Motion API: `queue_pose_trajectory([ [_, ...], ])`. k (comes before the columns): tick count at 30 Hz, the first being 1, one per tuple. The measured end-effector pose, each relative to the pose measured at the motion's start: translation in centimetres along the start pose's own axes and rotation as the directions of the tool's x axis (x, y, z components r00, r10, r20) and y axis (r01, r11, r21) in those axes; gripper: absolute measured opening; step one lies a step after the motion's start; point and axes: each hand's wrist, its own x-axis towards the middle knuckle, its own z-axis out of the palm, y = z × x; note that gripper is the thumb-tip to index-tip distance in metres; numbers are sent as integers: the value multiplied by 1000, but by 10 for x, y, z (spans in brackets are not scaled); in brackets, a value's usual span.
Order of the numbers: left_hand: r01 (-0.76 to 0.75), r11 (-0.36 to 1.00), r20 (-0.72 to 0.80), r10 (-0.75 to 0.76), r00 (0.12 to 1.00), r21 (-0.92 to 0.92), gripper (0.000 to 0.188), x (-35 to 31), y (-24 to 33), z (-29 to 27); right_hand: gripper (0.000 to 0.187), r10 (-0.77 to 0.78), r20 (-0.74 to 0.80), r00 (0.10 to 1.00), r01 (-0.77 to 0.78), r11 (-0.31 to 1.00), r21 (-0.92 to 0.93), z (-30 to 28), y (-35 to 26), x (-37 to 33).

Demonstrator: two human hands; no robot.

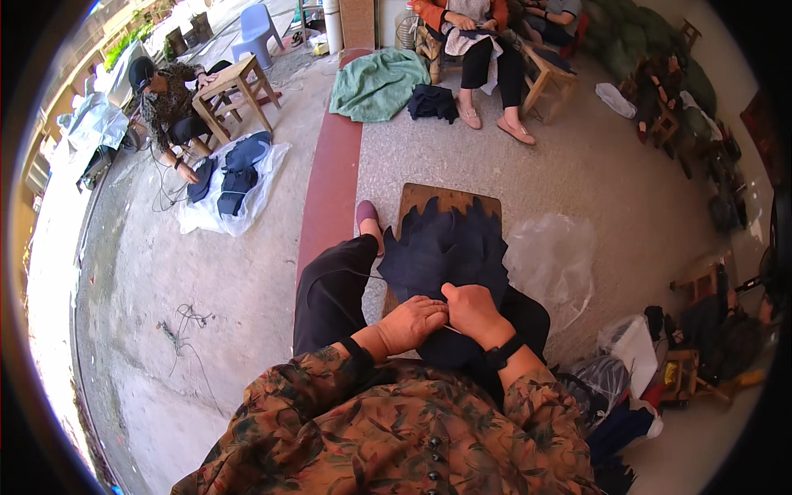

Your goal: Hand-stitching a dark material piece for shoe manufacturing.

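In front of me a stack of dark navy cloth pieces [445, 252] with pointed edges fans out over a small wooden stool [417, 195]. My left hand [412, 322] is closed at the near edge of the dark cloth, its fingers pressed together. Touching it, my right hand [477, 315] is curled into a fist with the thumb on top. A thin pale strip or thread [452, 330] shows just below where the hands meet. What lies inside the right fist is hidden. More dark cloth drapes across my lap under both hands.
Clear plastic sheeting [551, 264] lies right of the stool. Bags and bundles [631, 351] crowd the lower right. At far left a person [165, 103] handles dark cloth by a wooden stool [235, 91]. Others sit at the back near green fabric [379, 85]. A tangled cord [194, 318] lies left.
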Motion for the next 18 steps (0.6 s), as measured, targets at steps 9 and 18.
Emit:
queue_pose_trajectory([
  [9,66,998,-19,-66,998,-7,12,1,2,2,15,276,267,923,-330,215,919,-16,62,-28],
  [18,49,999,-13,-49,999,16,12,4,1,1,23,469,-163,868,428,-543,722,-46,79,-48],
])
